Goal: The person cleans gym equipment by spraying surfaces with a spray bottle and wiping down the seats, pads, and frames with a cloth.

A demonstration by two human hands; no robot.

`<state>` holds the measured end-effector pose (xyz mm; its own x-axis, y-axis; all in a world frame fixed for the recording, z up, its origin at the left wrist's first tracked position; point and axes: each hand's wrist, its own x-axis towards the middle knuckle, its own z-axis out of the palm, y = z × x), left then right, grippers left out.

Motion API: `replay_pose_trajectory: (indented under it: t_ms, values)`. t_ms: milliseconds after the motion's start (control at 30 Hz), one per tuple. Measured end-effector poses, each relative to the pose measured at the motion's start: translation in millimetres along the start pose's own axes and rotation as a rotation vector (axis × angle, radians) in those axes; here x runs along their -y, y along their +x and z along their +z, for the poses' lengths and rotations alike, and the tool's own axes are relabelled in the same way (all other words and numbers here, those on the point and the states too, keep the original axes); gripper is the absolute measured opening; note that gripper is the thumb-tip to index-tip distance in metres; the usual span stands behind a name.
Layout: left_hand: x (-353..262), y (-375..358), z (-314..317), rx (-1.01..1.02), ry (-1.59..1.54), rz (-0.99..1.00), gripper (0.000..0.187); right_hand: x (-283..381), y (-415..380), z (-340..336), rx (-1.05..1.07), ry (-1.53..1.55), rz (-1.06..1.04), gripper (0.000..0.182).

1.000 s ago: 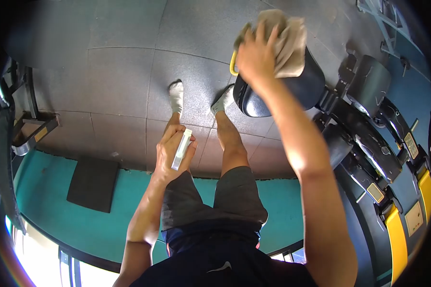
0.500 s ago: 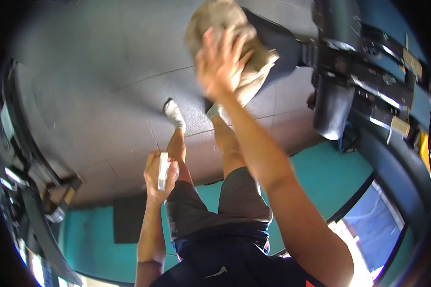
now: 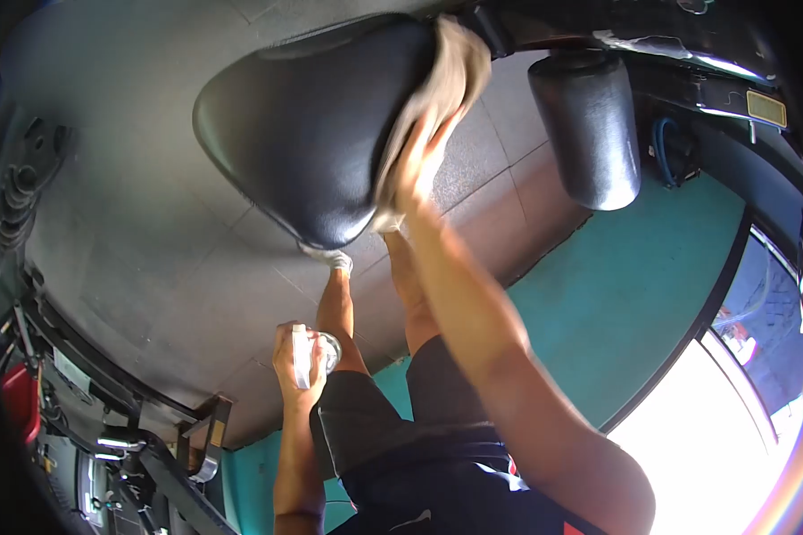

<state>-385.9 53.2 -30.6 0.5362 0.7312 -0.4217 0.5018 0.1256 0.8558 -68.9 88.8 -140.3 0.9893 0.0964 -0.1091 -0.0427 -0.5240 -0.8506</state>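
Note:
My left hand (image 3: 296, 367) is closed around a spray bottle (image 3: 303, 357), seen from above with its white head toward me and a clear, rounded part beside it. My right hand (image 3: 417, 169) presses a tan cloth (image 3: 459, 71) along the right edge of a padded black seat (image 3: 303, 125). The cloth drapes over that edge, and its lower end hangs near the seat's bottom corner. Motion blurs the right fingers a little, and part of the cloth is behind them.
Right of the seat hangs a black padded roller (image 3: 589, 134) on a dark machine frame (image 3: 732, 98). Gym equipment (image 3: 143, 455) stands at lower left. Grey floor tiles (image 3: 152, 267) meet a teal floor (image 3: 633, 294). My feet are close to the seat's lower corner.
The cloth and my right hand have shifted from the seat's top to its right edge, uncovering the black surface. The view has turned and moved; the left hand still grips the bottle.

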Motion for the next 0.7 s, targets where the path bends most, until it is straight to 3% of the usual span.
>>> replay_pose_trajectory:
  t_ms: [67, 133, 200, 233, 300, 400, 533, 600, 667, 700]
  values:
    - [-14.5, 7.8, -4.7, 0.061, 0.063, -0.001, 0.016, -33.5, -83.9, -14.5, 0.202, 0.112, 0.262, 0.073]
    - [-33.9, 14.1, -8.4, 0.053, 0.054, -0.063, 0.017, -17.9, -126.9, -13.5, 0.231, 0.146, 0.285, 0.071]
    - [-48.6, 12.4, -14.8, 0.015, 0.057, -0.073, 0.018, -33.0, -80.6, -9.6, 0.133, 0.090, 0.424, 0.071]
    - [-62.7, 13.5, -18.2, -0.012, 0.108, -0.080, 0.022, -71.0, -46.9, -7.7, 0.163, 0.464, 0.848, 0.080]
    - [-68.7, 7.9, -23.7, -0.086, 0.172, -0.069, 0.023, -117.6, -20.5, 0.4, 0.176, 0.548, 1.079, 0.087]
    - [-82.2, -2.8, -40.6, -0.202, 0.206, -0.008, 0.021, -65.3, -46.5, -9.2, 0.125, 0.234, 1.068, 0.084]
    - [-118.7, -25.9, -93.2, -0.412, 0.109, -0.013, 0.014, -20.7, -100.2, -62.5, 0.473, 0.061, 1.026, 0.073]
    - [-115.4, -42.4, -124.6, -0.541, 0.061, -0.029, 0.013, -25.5, -95.9, -78.3, 0.581, 0.158, 0.838, 0.072]
    - [-99.9, -59.8, -164.0, -0.674, -0.169, -0.122, 0.016, 71.4, -65.5, -112.3, 0.762, -0.127, 0.538, 0.072]
    - [-110.7, -65.7, -182.4, -0.739, -0.221, -0.093, 0.018, 76.1, -50.3, -109.4, 0.851, -0.167, 0.356, 0.076]
